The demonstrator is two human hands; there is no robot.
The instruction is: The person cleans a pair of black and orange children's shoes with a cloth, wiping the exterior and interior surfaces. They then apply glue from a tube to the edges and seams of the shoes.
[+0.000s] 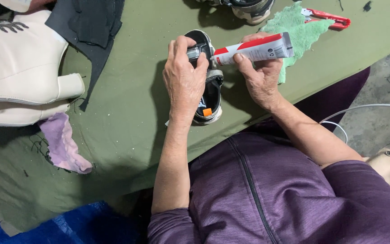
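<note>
A small black sandal (pixel 209 97) with grey straps and an orange tab lies on the green cloth-covered table (pixel 127 113). My left hand (pixel 183 79) grips it from above, fingers curled over its upper strap. My right hand (pixel 260 77) holds a red and white tube (pixel 253 48) lying sideways, its nozzle end pointing at the sandal's strap right by my left fingers.
White heeled boots (pixel 19 68) lie at the far left beside black fabric (pixel 89 22) and a purple cloth (pixel 62 144). A green fuzzy cloth (pixel 301 27) and a red cutter (pixel 332 19) sit at the upper right, another shoe (pixel 249 9) at the top edge.
</note>
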